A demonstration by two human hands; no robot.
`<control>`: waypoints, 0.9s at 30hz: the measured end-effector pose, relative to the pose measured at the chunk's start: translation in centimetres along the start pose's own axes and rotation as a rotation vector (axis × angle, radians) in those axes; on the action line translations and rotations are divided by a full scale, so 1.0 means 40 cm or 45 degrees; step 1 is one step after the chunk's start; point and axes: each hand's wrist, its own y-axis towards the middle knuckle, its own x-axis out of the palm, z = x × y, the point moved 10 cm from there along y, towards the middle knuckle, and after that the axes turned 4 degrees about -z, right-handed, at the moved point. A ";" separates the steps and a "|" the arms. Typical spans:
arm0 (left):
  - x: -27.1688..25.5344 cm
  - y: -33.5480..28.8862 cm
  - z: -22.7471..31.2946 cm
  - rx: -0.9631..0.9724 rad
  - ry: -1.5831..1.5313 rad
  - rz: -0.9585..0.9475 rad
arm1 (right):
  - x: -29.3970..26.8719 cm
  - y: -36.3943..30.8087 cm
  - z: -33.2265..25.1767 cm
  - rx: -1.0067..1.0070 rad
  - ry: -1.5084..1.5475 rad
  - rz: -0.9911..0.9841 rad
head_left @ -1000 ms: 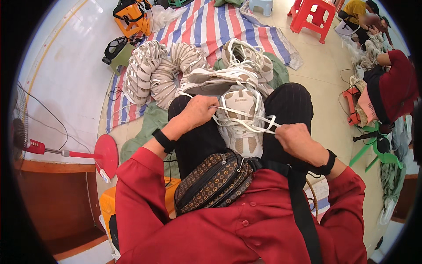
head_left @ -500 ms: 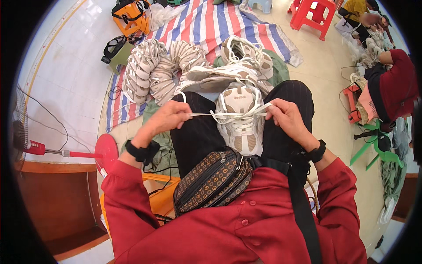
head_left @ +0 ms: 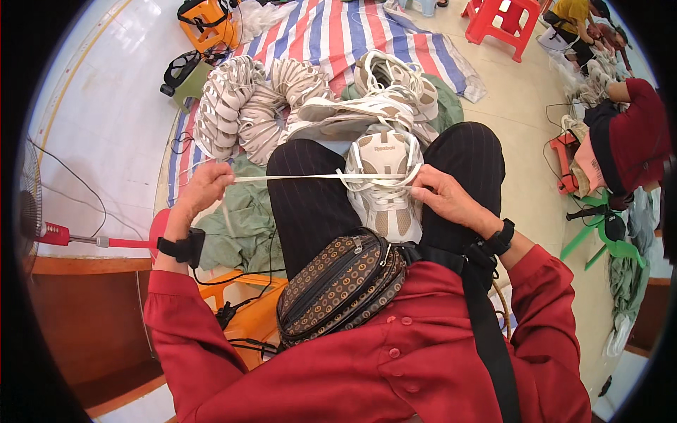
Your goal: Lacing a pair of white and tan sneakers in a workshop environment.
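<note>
A white and beige sneaker [head_left: 386,211] sits between my knees, its toe toward me and its tongue up. My left hand [head_left: 210,185] is out past my left knee, pinching the end of a white shoelace [head_left: 285,177]. The lace runs taut and nearly level from there to the sneaker's eyelets. Close against the sneaker's right side, my right hand [head_left: 443,192] has thumb and finger closed on the lace there; a loop of lace lies beside its fingertips. Just beyond, several similar sneakers [head_left: 381,106] are piled together.
Curved rows of shoe pieces [head_left: 224,106] lie at the far left on a striped sheet [head_left: 352,35]. A red stool [head_left: 504,28] stands far right. A fan's red pole [head_left: 130,243] is at left. At right, a person in a red top [head_left: 638,134] sits near green stool legs [head_left: 610,233].
My left hand has moved outward to the left, drawing out a longer stretch of lace. My right hand has shifted slightly down and left, closer to the sneaker.
</note>
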 end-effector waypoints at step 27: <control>0.352 0.009 0.486 0.793 0.295 0.090 | 0.011 0.029 -0.079 -0.056 -0.725 0.021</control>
